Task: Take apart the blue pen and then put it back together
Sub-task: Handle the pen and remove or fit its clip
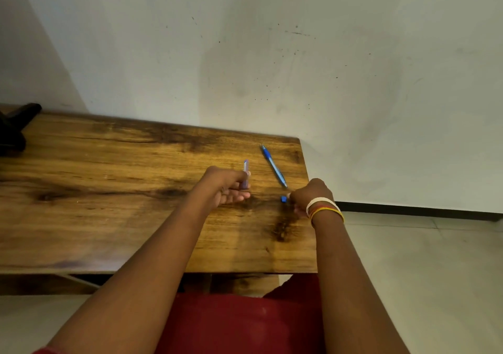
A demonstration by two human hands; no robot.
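Observation:
My left hand [227, 186] pinches a short pale blue pen barrel piece [246, 169] upright above the wooden table [109, 203]. To its right a long blue pen part with a grip and refill [273, 166] lies slanted on the table, its tip toward my right hand. My right hand [310, 197], with bangles on the wrist, is closed at the table's right edge and holds a small blue piece [284, 199] at its fingertips. The fingers hide how that piece is gripped.
A black object [16, 127] sits at the table's far left corner. A pale wall rises right behind the table. The table's right edge [309, 190] lies under my right hand, with tiled floor [422, 258] beyond it. A red garment [245, 323] covers my lap below the front edge.

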